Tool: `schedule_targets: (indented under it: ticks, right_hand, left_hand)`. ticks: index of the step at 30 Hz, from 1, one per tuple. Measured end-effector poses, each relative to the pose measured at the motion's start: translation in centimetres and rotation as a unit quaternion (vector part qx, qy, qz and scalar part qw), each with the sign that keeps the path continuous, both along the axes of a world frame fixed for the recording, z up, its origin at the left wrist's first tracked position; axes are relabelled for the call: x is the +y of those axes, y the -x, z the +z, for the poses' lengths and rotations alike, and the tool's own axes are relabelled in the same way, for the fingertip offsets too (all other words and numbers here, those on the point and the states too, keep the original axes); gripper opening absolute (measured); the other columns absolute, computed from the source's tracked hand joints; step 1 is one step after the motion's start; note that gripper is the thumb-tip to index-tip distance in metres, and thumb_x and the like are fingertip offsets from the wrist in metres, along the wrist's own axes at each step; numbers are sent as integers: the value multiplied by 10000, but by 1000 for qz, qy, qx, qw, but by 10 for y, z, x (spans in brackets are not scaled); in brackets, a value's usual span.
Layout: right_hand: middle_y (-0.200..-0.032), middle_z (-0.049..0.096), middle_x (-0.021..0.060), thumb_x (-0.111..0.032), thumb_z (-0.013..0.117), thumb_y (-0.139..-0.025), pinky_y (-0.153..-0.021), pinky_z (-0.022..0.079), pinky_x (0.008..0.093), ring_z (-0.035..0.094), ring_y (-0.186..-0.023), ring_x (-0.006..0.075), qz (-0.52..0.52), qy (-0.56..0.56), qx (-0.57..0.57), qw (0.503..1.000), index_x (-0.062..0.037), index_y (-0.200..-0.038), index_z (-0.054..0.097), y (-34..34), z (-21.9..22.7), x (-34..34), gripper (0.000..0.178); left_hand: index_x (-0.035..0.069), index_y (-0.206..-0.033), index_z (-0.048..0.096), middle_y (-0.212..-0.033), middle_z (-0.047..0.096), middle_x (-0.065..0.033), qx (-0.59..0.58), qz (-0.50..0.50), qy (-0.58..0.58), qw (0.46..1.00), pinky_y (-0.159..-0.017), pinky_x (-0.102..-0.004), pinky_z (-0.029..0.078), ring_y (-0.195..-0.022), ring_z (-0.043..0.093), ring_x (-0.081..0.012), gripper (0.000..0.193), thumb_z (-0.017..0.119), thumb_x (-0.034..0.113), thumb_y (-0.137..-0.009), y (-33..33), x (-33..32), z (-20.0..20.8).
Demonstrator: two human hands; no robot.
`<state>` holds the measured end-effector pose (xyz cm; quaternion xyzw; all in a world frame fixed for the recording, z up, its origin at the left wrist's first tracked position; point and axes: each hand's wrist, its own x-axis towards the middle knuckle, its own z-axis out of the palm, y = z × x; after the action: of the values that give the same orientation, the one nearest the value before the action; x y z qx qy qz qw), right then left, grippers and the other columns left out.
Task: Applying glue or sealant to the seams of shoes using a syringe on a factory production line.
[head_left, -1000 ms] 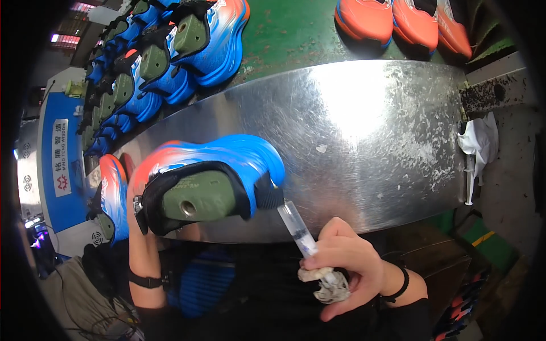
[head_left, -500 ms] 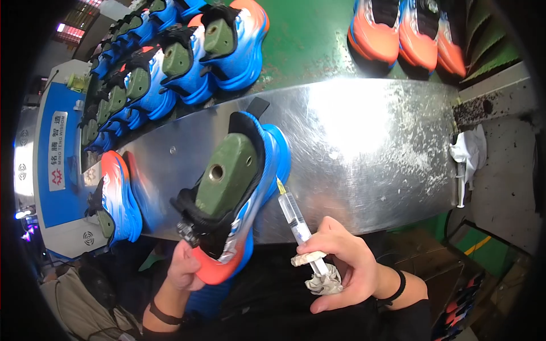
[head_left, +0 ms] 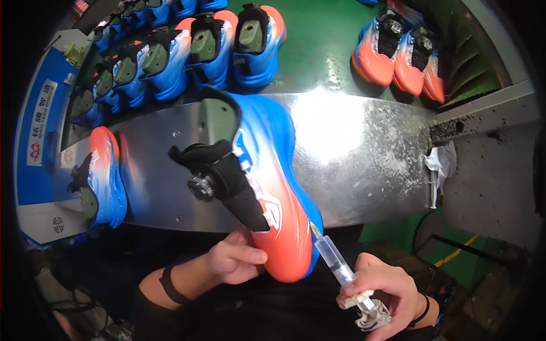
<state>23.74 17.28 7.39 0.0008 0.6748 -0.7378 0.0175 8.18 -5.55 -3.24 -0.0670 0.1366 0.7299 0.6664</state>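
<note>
An orange, white and blue sneaker (head_left: pixel 287 227) is held up in front of me, toe toward my body. My left hand (head_left: pixel 236 258) is closed on its toe end, thumb on the upper. A green shoe last (head_left: pixel 219 121) fills its opening, and a black dial (head_left: pixel 202 186) sits on its black tongue. My right hand (head_left: pixel 381 292) grips a clear syringe (head_left: pixel 336 262) whose flange and plunger end are wrapped in whitish material. Its yellowish needle tip (head_left: pixel 315 229) meets the line between orange upper and blue sole near the toe.
A metal ledge (head_left: pixel 364 187) runs across behind the sneaker. Another sneaker (head_left: pixel 105 182) stands at its left end. Rows of lasted sneakers (head_left: pixel 259 51) fill the green belt (head_left: pixel 318 40) at far left; several more (head_left: pixel 375 59) stand at far right. A white rag (head_left: pixel 441 165) hangs right.
The sneaker has been turned so its side and dial show more, and its toe has shifted right. The syringe has moved right and down, from the heel-side sole edge to near the toe.
</note>
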Motion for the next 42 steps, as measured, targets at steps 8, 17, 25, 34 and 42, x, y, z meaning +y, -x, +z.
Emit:
schedule_targets:
  ticks: [8, 17, 25, 34, 42]
  right_hand:
    - [-967, 668, 135, -460, 840, -592, -677, 341, 350, 508, -755, 223, -32, -94, 40, 994, 62, -1028, 648, -36, 20, 1, 707]
    - [-934, 667, 133, -467, 837, -595, -628, 337, 343, 543, -711, 231, -63, -195, 70, 976, 43, -1019, 662, -45, 25, 5, 686]
    - [-914, 686, 69, -420, 812, -662, -616, 354, 335, 637, -734, 207, -77, -306, 94, 944, 9, -1074, 622, -39, 21, -5, 624]
    - [-811, 648, 7, -400, 836, -612, -511, 288, 255, 424, -521, 113, -75, -516, 102, 847, -82, -1005, 641, -28, 0, -19, 542]
    - [-820, 643, -3, -367, 834, -602, -496, 292, 244, 430, -513, 101, -95, -575, 144, 800, -111, -1028, 638, -33, -32, -17, 534]
  left_hand:
    - [16, -1275, 496, -1245, 574, -142, 5, -63, -91, 994, -985, -445, 449, -1153, 559, -272, 390, 566, 37, -892, -3, 52, -12]
    - [52, -1242, 538, -1229, 591, -117, 49, -60, -89, 993, -982, -411, 455, -1169, 547, -253, 348, 592, 75, -899, -3, 84, -9]
    - [58, -1229, 547, -1221, 593, -97, 40, -51, -61, 996, -985, -392, 463, -1155, 555, -220, 323, 579, 53, -908, -3, 99, -11]
    - [59, -1257, 510, -1221, 583, -108, 23, -24, -43, 999, -843, -265, 545, -1160, 561, -244, 351, 589, 105, -918, -4, 109, 0]
    - [67, -1288, 475, -1213, 586, -111, 29, -22, -12, 999, -740, -221, 574, -1102, 602, -251, 453, 634, 220, -893, -5, 111, 9]
